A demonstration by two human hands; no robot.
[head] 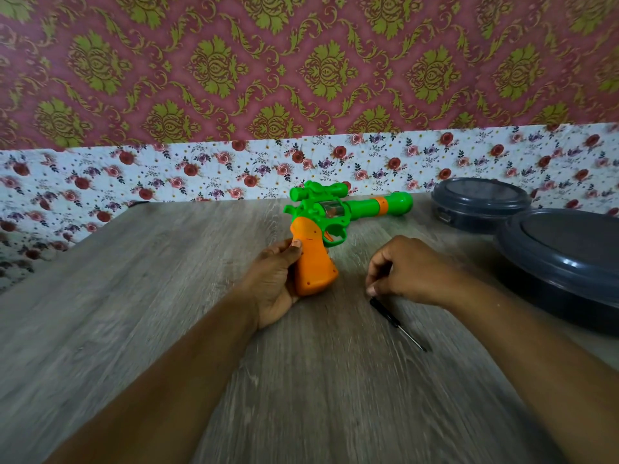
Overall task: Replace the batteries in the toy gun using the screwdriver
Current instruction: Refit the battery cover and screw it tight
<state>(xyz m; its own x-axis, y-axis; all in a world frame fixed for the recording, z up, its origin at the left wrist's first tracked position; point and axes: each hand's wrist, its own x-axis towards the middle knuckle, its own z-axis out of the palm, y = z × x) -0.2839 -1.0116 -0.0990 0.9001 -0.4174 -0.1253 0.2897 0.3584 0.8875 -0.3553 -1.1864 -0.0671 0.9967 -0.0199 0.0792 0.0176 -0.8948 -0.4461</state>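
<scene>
Toy gun [330,216]: green body, orange grip, green scope on top; it lies on the wooden table [167,296] at centre, long axis running left to right, barrel pointing to your right, grip end toward you.

Your left hand [274,283]: curled round the orange grip, thumb on its upper side.

Screwdriver [397,324]: black, lying on the table beside the gun, tip pointing toward you and rightward.

Your right hand [407,271]: fingers curled over the handle end; whether it actually grips, you cannot tell.

Two dark grey lidded round containers [482,204] [566,262]: far right, contents hidden.
</scene>
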